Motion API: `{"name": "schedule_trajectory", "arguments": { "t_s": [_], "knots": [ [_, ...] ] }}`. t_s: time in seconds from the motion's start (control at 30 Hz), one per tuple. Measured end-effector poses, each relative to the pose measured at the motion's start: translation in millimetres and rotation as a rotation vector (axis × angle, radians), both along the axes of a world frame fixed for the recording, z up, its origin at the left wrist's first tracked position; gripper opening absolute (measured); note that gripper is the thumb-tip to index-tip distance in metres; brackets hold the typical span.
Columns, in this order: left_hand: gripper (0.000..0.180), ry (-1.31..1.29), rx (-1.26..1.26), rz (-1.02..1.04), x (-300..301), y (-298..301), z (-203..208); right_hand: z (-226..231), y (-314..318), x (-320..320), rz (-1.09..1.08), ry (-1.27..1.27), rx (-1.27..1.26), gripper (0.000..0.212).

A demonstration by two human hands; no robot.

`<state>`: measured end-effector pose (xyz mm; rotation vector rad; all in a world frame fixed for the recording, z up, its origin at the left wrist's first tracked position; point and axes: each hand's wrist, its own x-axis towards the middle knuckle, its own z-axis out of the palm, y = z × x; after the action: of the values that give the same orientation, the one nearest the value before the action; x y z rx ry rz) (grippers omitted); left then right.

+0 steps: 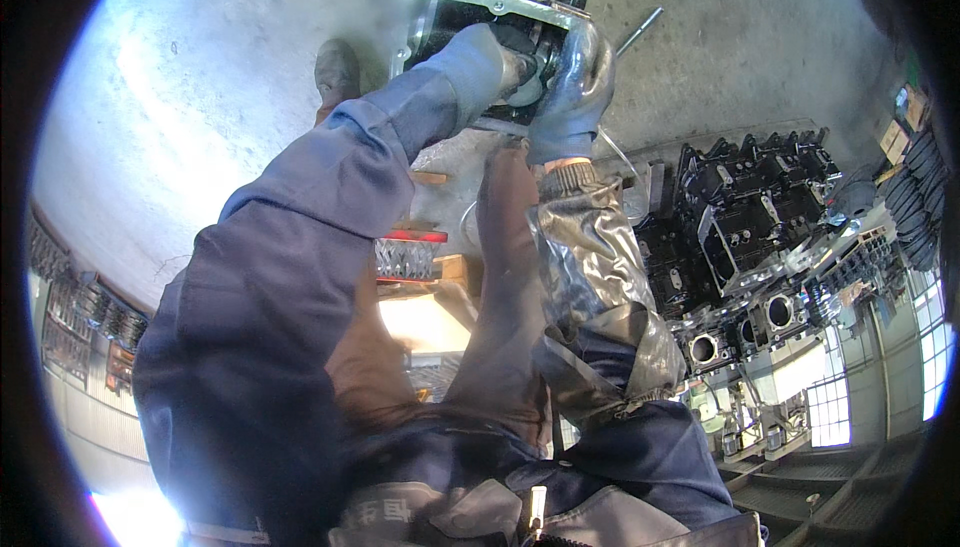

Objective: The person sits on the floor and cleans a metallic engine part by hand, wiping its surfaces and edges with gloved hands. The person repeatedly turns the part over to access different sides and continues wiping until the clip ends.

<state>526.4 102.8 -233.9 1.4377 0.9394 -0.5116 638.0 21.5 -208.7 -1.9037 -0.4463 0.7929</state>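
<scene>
A dark engine block (430, 15) with a bright metal rim lies on the floor at the top of the view, its open side toward me. My left hand (484, 69), in a blue-grey glove with darkened fingers, reaches into the opening. Its fingers are curled beside a grey rounded part (527, 85); what they grip is partly hidden. My right hand (580, 87), in a grease-stained glove, is closed around the block's right edge. Its fingertips are partly out of sight.
A metal rod (640, 31) sticks out beyond my right hand. Several black engine blocks (745, 217) stand close together at the right. A red-edged tray of metal parts (405, 258) lies behind my legs. Someone's shoe (337, 69) shows left of the block.
</scene>
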Motion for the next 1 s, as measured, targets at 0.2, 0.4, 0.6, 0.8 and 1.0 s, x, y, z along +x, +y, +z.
{"name": "schedule_trajectory", "arguments": {
  "t_s": [0.2,0.4,0.6,0.8,1.0],
  "knots": [
    [0.046,0.047,-0.535,0.697,3.6,-0.9,8.0,4.1,-3.0,0.6,0.044,0.007,-0.028,0.051],
    [0.046,0.059,-0.06,-0.067,12.3,15.0,-4.9,4.9,-4.6,1.3,0.039,0.074,-0.002,0.049],
    [0.047,0.035,-0.107,-0.246,16.2,32.5,3.1,4.2,-6.3,0.6,0.041,0.032,-0.018,0.048],
    [0.035,0.064,0.091,-0.297,15.8,14.1,7.5,2.6,-9.2,3.1,0.04,0.059,-0.016,0.05],
    [0.056,-0.173,0.372,-0.184,4.7,3.1,7.9,3.6,-5.2,4.1,0.092,-0.047,-0.036,0.053]
  ]
}}
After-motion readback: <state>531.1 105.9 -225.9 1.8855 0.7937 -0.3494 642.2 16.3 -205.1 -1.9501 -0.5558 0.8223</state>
